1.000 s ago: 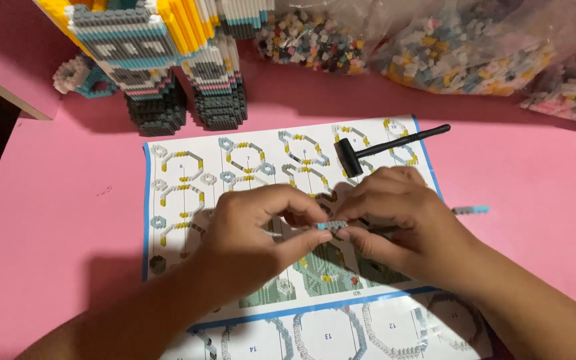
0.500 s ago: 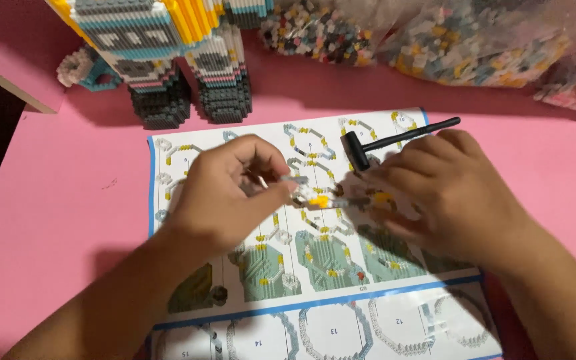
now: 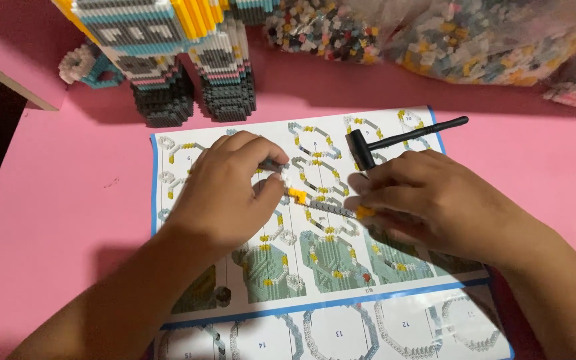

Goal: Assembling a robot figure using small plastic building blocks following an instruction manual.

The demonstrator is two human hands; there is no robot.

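Note:
My left hand (image 3: pixel 228 190) and my right hand (image 3: pixel 428 200) rest over a printed instruction sheet (image 3: pixel 328 293) on the pink table. Between them they hold a thin strip of small bricks (image 3: pixel 325 205), grey with yellow ends, lying across the sheet. The left fingers pinch its upper-left end, where some white and grey pieces sit. My right thumb and fingers grip its lower-right yellow end.
A small black hammer (image 3: pixel 395 143) lies on the sheet just above my right hand. A tall block-built figure (image 3: pixel 168 60) stands at the back left. Clear bags of loose coloured bricks (image 3: pixel 448 37) lie along the back right. The table's edge (image 3: pixel 8 83) drops off at far left.
The view shifted down and left. My hands moved apart and up the sheet, and the brick strip between them now shows at full length.

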